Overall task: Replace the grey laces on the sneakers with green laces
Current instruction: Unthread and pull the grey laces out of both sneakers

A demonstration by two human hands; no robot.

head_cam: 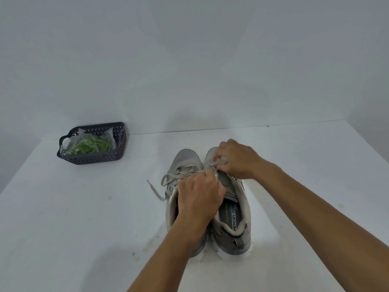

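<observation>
Sneakers [210,199], one pair, grey and white, side by side near the front edge of the table [84,207], toes toward the far edge; grey laces [168,180] still threaded in both, loose ends of the left shoe's lace trailing onto the table at its left. Left hand [199,197] over the left shoe's opening, fingers curled and pinching a strand of grey lace drawn taut across toward the right shoe; right hand [235,160] over the right shoe's forefoot, fingers bunched and pinching lace at the upper eyelets. Step in hand, by judgement: unlacing of the right shoe, early in the task; no green yet on either shoe. Next move, by judgement: strand to be drawn clear of its eyelet, row by row, toward the toe; steady hold on the shoe needed against the pull. Green laces [92,145], still in clear wrapping, inside dark perforated basket [92,159] near the far left corner of the table, well apart from the shoes. Hidden or unclear: fingertips of both hands, behind knuckles; exact eyelet being worked; most of the right shoe's lacing, under the right hand; left shoe's insole, under the left hand; count of green laces in the wrapping.
</observation>
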